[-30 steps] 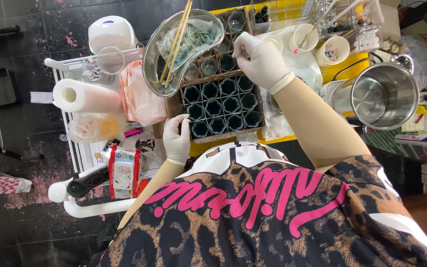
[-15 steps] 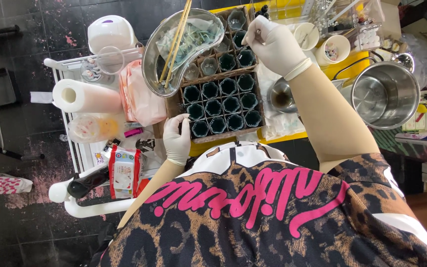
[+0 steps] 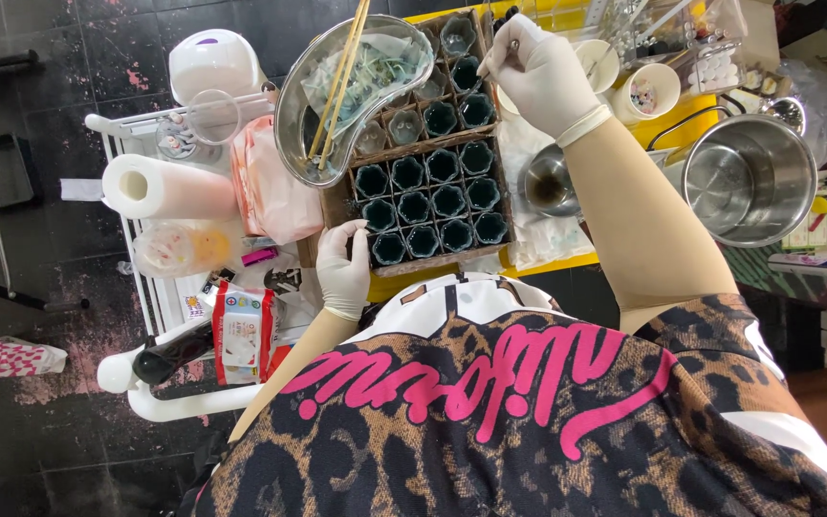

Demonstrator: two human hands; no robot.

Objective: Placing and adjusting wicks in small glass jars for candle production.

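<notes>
Two gloved hands working: left hand (image 3: 344, 273) steadies the cup tray (image 3: 430, 196), fingers closed on its edge; right hand (image 3: 538, 72) pinches a thin tool (image 3: 502, 53) — keep it vertical over the cups

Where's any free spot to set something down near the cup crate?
Little. A strip of white cloth between the cup crate and steel pot, beside the small steel bowl, is barest. The white cart is packed: paper roll, pink bags, packets.

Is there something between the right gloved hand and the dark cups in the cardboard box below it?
Nothing visible stands between. The right hand hangs over the cardboard box of dark round cups at its far rows. The kidney-shaped metal dish with wooden sticks covers only the box's left corner, beside that hand.
</notes>
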